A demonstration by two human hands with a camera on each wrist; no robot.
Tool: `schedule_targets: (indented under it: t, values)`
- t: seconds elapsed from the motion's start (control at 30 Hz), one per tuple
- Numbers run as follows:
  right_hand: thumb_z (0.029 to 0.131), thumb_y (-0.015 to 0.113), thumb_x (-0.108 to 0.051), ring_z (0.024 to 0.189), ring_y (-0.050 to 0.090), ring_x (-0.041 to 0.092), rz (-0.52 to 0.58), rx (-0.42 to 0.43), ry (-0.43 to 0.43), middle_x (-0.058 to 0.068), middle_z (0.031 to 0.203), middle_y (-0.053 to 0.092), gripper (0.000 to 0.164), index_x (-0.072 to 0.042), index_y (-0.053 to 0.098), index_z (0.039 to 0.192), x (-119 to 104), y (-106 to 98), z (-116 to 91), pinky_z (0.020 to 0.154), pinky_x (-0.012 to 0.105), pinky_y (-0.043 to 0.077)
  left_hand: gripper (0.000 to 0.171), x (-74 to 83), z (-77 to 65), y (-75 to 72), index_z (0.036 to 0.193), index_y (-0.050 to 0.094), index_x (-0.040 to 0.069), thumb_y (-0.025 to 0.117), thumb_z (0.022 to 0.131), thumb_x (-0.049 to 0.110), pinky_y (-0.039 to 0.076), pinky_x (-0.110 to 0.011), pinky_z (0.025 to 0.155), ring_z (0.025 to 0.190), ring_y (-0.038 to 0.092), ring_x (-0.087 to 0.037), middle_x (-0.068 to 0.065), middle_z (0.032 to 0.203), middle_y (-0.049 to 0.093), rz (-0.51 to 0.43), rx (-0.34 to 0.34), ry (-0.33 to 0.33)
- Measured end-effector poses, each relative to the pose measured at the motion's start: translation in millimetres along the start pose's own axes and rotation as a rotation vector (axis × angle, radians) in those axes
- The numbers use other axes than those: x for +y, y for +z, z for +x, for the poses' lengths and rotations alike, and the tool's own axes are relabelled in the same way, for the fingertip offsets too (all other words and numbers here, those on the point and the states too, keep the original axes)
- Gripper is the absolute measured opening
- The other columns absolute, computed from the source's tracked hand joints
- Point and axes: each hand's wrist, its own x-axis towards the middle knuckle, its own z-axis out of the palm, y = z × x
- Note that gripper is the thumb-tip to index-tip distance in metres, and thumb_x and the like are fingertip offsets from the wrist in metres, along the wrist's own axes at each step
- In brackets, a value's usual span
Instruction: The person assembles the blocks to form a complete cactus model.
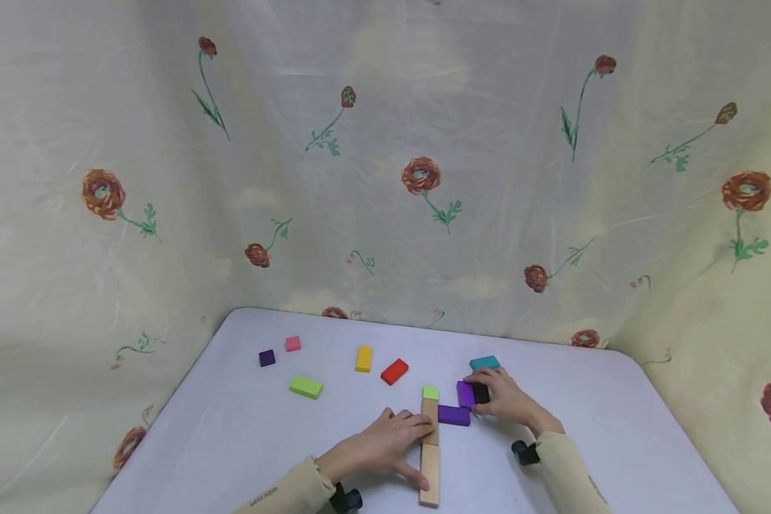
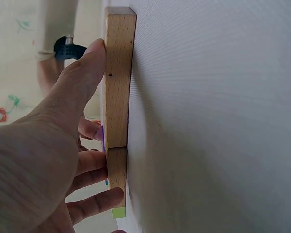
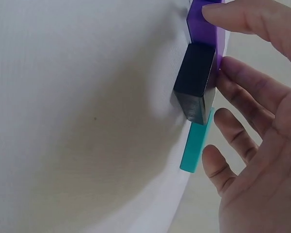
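In the head view my left hand [image 1: 392, 439] rests over two pale wooden blocks laid end to end. Its thumb touches the near block [image 2: 119, 87], while the other fingers lie extended across the far block [image 2: 117, 162]. A small light green block [image 1: 430, 392] sits at the row's far end. To the right, a purple block [image 1: 453, 415] sticks out sideways from the row. Beyond it my right hand [image 1: 506, 396] pinches a second purple block [image 1: 465, 394] between thumb and fingers. Against that block's right side stands a black block [image 3: 196, 70], partly hidden by the hand in the head view.
A teal block [image 1: 485, 363] lies just past my right hand. Farther left on the white table [image 1: 218, 428] are red [image 1: 395, 371], yellow [image 1: 363, 359], light green [image 1: 305, 387], pink [image 1: 293, 344] and dark purple [image 1: 267, 358] blocks. Flowered cloth [image 1: 385, 214] hangs behind the table.
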Motion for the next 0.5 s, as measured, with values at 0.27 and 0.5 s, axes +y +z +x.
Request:
schedule_targets:
  t: [0.27, 0.5]
  values:
    - [0.074, 0.081, -0.020, 0.125, 0.039, 0.036, 0.002, -0.003, -0.002, 0.015, 0.139, 0.051, 0.057, -0.015, 0.061, 0.128, -0.6, -0.5, -1.6, 0.101, 0.064, 0.036, 0.097, 1.3, 0.4, -0.9, 0.147, 0.040, 0.026, 0.064, 0.068, 0.076, 0.034, -0.055, 0.108, 0.132, 0.042, -0.013, 0.011, 0.150, 0.040, -0.002, -0.006, -0.005]
    - [0.074, 0.081, -0.022, 0.126, 0.039, 0.036, 0.000, -0.009, 0.009, 0.015, 0.139, 0.051, 0.057, -0.016, 0.061, 0.128, 0.3, -0.2, -1.7, 0.101, 0.065, 0.036, 0.096, 1.6, 1.3, -1.0, 0.146, 0.041, 0.027, 0.065, 0.067, 0.076, 0.035, -0.055, 0.108, 0.131, 0.043, -0.012, 0.012, 0.150, 0.040, 0.003, -0.004, -0.007]
